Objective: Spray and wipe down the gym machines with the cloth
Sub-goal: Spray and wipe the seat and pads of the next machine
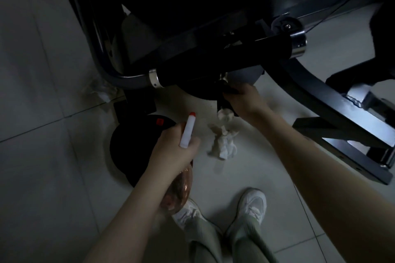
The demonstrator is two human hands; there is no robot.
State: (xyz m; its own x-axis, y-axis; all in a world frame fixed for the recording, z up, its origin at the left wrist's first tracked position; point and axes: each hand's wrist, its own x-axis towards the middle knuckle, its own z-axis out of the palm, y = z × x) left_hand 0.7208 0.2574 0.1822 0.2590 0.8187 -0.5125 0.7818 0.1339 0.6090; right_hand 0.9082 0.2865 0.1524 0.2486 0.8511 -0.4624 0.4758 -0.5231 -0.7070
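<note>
Closest up are the person's bare forearms. The left hand (173, 151) is wrapped round the neck of an amber see-through plastic spray bottle (178, 190), with its white nozzle with the red tip (188, 130) poking up past the knuckles. Bottle looks light and rigid, maybe a bit slick if wet, so the neck right under the trigger seems the sensible place to hold it, and that's where it's gripped.

Over to the right, the crumpled white cloth (224, 145) seems to dangle from the right hand (243, 100), low over the pale tiled floor (42, 156). Soft, floppy, weighs next to nothing. Probably better bunched in the palm for wiping, since a loose tail like that could snag.

That right hand is closed on the cloth's top end, up against a dark fitting under the black padded roller (213, 64) of the black steel gym machine (310, 83). It's too dim to say exactly how the fingers lie. Hands are well apart.

Beyond the bottle a black round weight plate (128, 145) lies on the tiles, and white sneakers (254, 203) show at the bottom.
</note>
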